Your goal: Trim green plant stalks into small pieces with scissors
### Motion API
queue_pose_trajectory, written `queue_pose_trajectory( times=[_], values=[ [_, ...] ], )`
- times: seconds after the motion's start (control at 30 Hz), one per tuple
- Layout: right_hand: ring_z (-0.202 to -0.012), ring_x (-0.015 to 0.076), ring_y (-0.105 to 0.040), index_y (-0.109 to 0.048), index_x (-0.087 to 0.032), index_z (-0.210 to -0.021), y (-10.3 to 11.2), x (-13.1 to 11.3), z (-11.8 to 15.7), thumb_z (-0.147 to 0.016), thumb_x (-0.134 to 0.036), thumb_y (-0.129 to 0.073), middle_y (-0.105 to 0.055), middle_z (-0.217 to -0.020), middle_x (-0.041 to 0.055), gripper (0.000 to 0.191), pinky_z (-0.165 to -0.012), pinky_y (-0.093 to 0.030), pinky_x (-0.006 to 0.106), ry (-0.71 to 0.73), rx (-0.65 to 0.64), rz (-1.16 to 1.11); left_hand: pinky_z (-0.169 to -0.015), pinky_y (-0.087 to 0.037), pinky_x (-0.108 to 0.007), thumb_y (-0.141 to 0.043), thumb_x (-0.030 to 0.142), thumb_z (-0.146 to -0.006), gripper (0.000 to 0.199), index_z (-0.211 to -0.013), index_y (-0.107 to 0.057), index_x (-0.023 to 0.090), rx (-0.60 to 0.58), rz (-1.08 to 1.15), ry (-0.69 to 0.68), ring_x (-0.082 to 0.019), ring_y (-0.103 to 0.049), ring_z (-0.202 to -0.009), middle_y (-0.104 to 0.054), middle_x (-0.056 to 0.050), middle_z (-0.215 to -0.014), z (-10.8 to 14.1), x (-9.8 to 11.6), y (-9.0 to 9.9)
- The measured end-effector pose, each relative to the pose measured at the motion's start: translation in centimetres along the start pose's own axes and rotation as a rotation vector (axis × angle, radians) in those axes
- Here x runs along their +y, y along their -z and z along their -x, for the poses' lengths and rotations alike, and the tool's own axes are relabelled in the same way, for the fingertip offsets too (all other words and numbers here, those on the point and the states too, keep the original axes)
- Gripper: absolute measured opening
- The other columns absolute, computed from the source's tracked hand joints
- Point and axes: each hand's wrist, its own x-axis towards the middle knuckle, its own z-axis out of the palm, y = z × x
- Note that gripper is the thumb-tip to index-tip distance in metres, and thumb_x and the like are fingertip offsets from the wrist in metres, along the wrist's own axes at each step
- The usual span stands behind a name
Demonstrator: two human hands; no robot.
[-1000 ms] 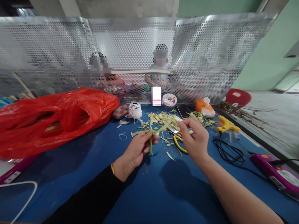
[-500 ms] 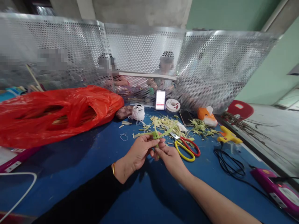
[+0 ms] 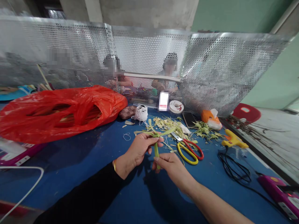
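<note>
My left hand pinches the knotted middle of several green leaf strips, whose ends fan out to the left, back and right. Below the knot, one strip runs down toward me, and my right hand grips its lower end between thumb and fingers. Just right of the hands lie scissors with one yellow and one red handle, blades pointing into a pile of leaf scraps. My left wrist wears a gold bangle.
A red plastic bag fills the back left, near a ball of white string. Behind stand a ribbon spool, phone and tissue pack. At right are a yellow glue gun, its cable and a purple power strip. A perforated screen borders the table.
My right hand has moved down toward me, drawing one strip out straight below the knot. My left hand keeps its pinch. The whole view has shifted slightly.
</note>
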Motion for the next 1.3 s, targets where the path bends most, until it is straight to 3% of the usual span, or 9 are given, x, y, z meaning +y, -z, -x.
queue_pose_trajectory(
  times=[0.1,0.23,0.3,0.43,0.63,0.83,0.97,1.13,1.3],
  values=[
    [-0.063,0.0186,-0.058,-0.065,-0.018,-0.066,0.9,-0.3,0.3,-0.09,-0.035,-0.046,-0.062,-0.063,0.0044,0.035,-0.063,-0.042,0.03,0.181,0.146,0.297,-0.034,-0.024,-0.015,-0.072,0.023,-0.071,0.016,-0.084,-0.072,0.012,-0.012,-0.07,-0.004,-0.011,-0.063,-0.06,-0.073,-0.008,-0.079,0.0,0.2,0.2],
    [-0.098,0.028,-0.058,-0.066,-0.016,-0.101,3.3,-0.9,0.1,-0.091,-0.032,-0.051,-0.065,-0.104,0.0139,0.023,-0.084,-0.041,0.039,0.555,0.63,0.743,-0.036,-0.021,-0.017,-0.072,0.025,-0.068,0.022,-0.086,-0.072,0.013,-0.075,-0.176,0.003,-0.008,-0.055,-0.051,-0.071,-0.005,-0.075,0.3,0.7,0.2],
    [-0.11,0.0304,-0.054,-0.064,-0.018,-0.105,4.3,-0.9,-0.3,-0.09,-0.029,-0.054,-0.065,-0.112,0.0138,0.021,-0.094,-0.036,0.043,0.616,0.6,0.888,-0.038,-0.02,-0.017,-0.07,0.023,-0.067,0.024,-0.089,-0.072,0.013,-0.093,-0.193,0.03,-0.007,-0.051,-0.049,-0.07,-0.005,-0.074,0.5,0.8,0.1],
    [-0.07,0.0177,-0.06,-0.06,-0.02,-0.074,4.4,-0.2,-1.0,-0.095,-0.02,-0.045,-0.065,-0.068,0.0007,0.026,-0.098,-0.032,0.041,0.549,0.392,0.923,-0.042,-0.022,-0.019,-0.073,0.02,-0.062,0.028,-0.089,-0.073,0.014,-0.089,-0.201,0.035,-0.006,-0.045,-0.048,-0.069,-0.002,-0.072,0.7,0.5,-0.4],
    [-0.063,0.0162,-0.056,-0.058,-0.019,-0.07,3.6,0.0,-0.7,-0.095,-0.017,-0.041,-0.062,-0.063,0.001,0.03,-0.092,-0.034,0.036,0.546,0.314,1.028,-0.057,-0.038,-0.021,-0.076,0.025,-0.065,0.017,-0.076,-0.07,0.013,0.007,-0.283,-0.111,-0.01,-0.051,-0.058,-0.062,0.002,-0.062,0.3,-0.3,-0.6],
    [-0.058,0.0151,-0.051,-0.052,-0.021,-0.059,4.9,-0.7,-0.5,-0.093,-0.025,-0.045,-0.056,-0.055,-0.0014,0.035,-0.076,-0.038,0.031,0.418,0.211,0.887,-0.048,-0.033,-0.02,-0.074,0.031,-0.069,0.021,-0.078,-0.069,0.013,0.003,-0.317,-0.102,-0.008,-0.046,-0.049,-0.058,0.002,-0.057,-0.3,-0.1,0.3],
    [-0.061,0.0164,-0.053,-0.059,-0.021,-0.063,5.2,-0.4,-1.1,-0.091,-0.036,-0.046,-0.06,-0.061,-0.0003,0.034,-0.061,-0.037,0.027,0.226,0.142,0.542,-0.045,-0.037,-0.021,-0.077,0.038,-0.067,0.027,-0.075,-0.067,0.014,-0.035,-0.246,-0.029,-0.006,-0.044,-0.044,-0.054,0.004,-0.056,-0.1,-0.1,0.3],
    [-0.063,0.0151,-0.053,-0.067,-0.017,-0.072,4.7,0.0,-1.9,-0.071,-0.049,-0.07,-0.062,-0.065,0.0001,0.032,-0.063,-0.041,0.028,0.105,0.247,-0.159,-0.037,-0.023,-0.017,-0.08,0.04,-0.062,0.032,-0.075,-0.065,0.014,-0.147,-0.228,0.111,-0.004,-0.038,-0.041,-0.053,0.004,-0.056,0.4,-0.3,0.0],
    [-0.055,0.0119,-0.049,-0.058,-0.017,-0.058,3.9,0.4,-2.1,-0.069,-0.047,-0.072,-0.058,-0.056,-0.0008,0.035,-0.06,-0.04,0.027,0.092,0.296,-0.319,-0.038,-0.011,-0.019,-0.064,0.059,-0.074,0.046,-0.077,-0.066,0.013,-0.248,-0.171,0.232,-0.003,-0.031,-0.038,-0.056,0.002,-0.058,0.5,-0.7,-0.3]
  ],
)
